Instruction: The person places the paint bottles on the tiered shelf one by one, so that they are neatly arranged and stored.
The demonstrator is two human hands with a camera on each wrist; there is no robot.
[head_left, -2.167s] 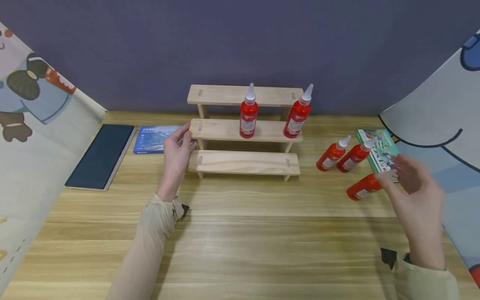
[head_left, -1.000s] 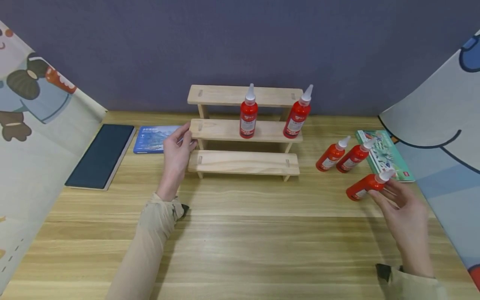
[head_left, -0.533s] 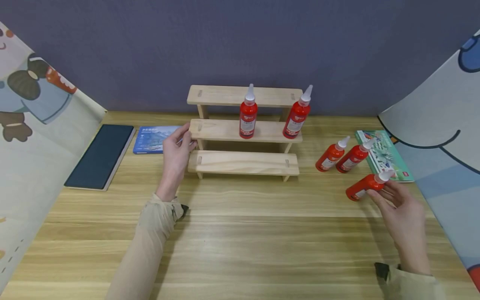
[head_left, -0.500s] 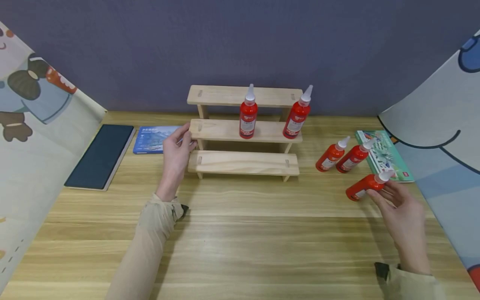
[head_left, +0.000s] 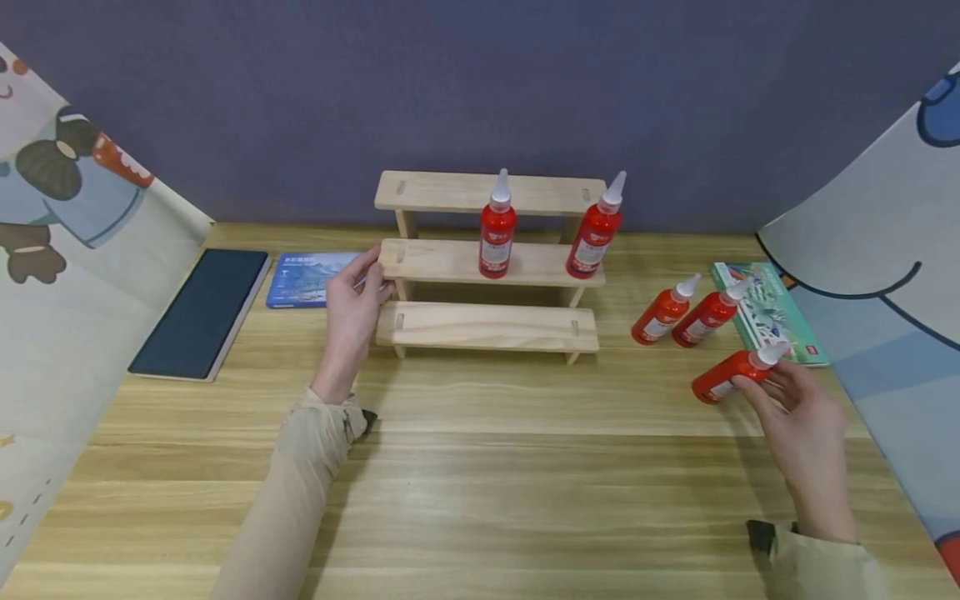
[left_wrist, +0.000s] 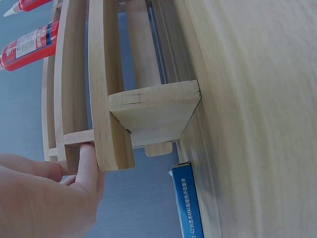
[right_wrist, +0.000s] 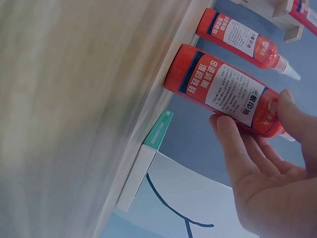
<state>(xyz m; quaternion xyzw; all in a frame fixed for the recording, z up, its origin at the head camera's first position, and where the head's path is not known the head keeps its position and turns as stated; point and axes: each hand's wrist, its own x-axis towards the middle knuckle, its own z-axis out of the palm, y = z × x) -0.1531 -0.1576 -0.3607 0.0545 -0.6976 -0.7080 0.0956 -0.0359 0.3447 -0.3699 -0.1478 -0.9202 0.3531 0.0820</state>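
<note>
A three-step wooden shelf (head_left: 487, 325) stands at the back of the table. My left hand (head_left: 356, 312) grips the left end of its middle step, thumb on one side and fingers underneath, as the left wrist view shows. My right hand (head_left: 810, 446) holds a red ink bottle (head_left: 727, 377) with a white pointed nozzle, near its upper part. In the right wrist view that ink bottle (right_wrist: 223, 91) shows its label, and its nozzle is mostly hidden behind the thumb. Two more ink bottles, one left (head_left: 662, 315) and one right (head_left: 705, 318), stand just beyond it.
On the middle step stand two ink bottles, one central (head_left: 497, 242) and one at the right end (head_left: 594, 242). A green box (head_left: 798, 325) lies behind the right hand. Left of the shelf are a blue box (head_left: 300, 279) and a dark tablet-like slab (head_left: 201, 312).
My right hand has come left and down from beside the nearest ink bottle and taken hold of it. The bottle stays in nearly the same spot. My left hand has not moved.
</note>
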